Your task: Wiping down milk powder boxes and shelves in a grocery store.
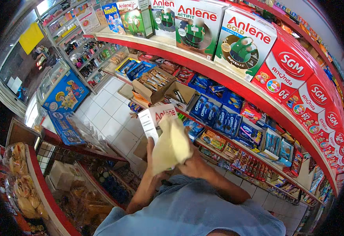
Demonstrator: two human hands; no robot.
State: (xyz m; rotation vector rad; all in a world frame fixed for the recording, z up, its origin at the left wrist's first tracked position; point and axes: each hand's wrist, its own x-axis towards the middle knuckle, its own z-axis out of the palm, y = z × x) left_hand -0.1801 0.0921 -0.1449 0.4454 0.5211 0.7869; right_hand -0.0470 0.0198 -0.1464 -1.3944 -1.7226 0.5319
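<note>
My left hand (151,155) grips a white Anlene milk-powder box (149,120) by its lower side, in front of my body. A pale yellow cloth (170,144) is bunched in my right hand (195,164) and lies over the front of this box. Most of the box front is hidden by the cloth, with only part of the red lettering showing at the top. The fingers of my right hand are mostly covered by the cloth. Ahead, several Anlene boxes (197,28) stand upright along a red-edged shelf (160,48).
Red SGM boxes (290,66) continue the row to the right. Lower shelves hold Oreo packs (204,110) and an open cardboard box of sachets (154,81). Bagged bread (24,183) sits on a rack at left. A blue freezer (65,91) stands beyond the tiled floor (104,118).
</note>
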